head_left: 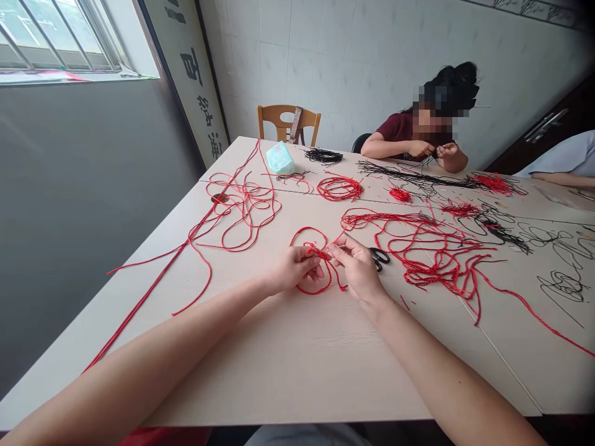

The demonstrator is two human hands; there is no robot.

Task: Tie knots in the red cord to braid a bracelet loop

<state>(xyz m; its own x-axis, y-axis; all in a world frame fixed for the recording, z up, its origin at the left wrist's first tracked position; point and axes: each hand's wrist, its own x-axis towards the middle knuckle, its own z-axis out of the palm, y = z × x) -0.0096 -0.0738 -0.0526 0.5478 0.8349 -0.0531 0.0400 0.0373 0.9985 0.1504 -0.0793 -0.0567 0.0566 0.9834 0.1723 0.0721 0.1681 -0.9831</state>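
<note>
**A:** What are your hands doing?

**B:** Your left hand (295,269) and right hand (356,269) are close together over the table (288,371). The fingers of both are pinched almost shut on a thick bit of a red cord loop (304,228).

**A:** Why hold it so tight?

**B:** It looks like that stops the thin, slippery cord from getting away.

**A:** And the black scissors (380,257)?

**B:** They lie just beside your right hand, so they seem easy to grab.
</note>
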